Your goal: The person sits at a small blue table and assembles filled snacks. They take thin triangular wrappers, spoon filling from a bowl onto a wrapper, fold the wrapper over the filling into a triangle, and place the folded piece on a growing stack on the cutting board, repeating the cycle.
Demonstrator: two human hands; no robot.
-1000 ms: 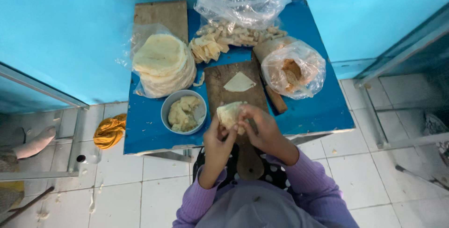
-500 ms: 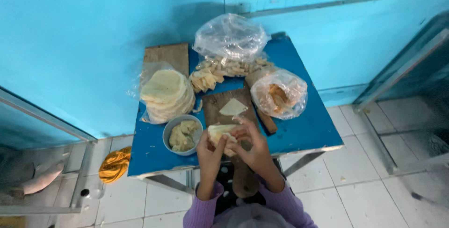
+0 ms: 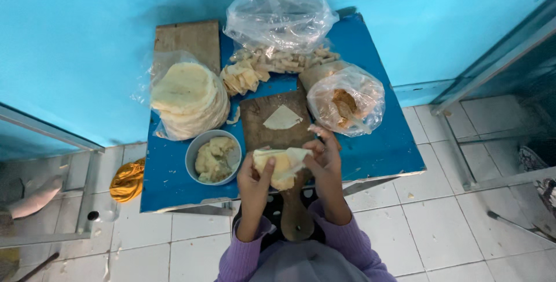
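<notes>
Two wooden boards — one bowl — three plastic bags.

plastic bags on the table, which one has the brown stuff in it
The plastic bag on the right, beside the wooden board. The rear bag looks empty, and the left bag holds stacked pale flatbreads.

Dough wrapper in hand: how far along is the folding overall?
Done: a pile of folded pieces lies at the table's far edge. In hand: left hand and right hand fold one filled wrapper. Left: a cut wrapper on the board, a stack of rounds, filling in the bowl.
</notes>
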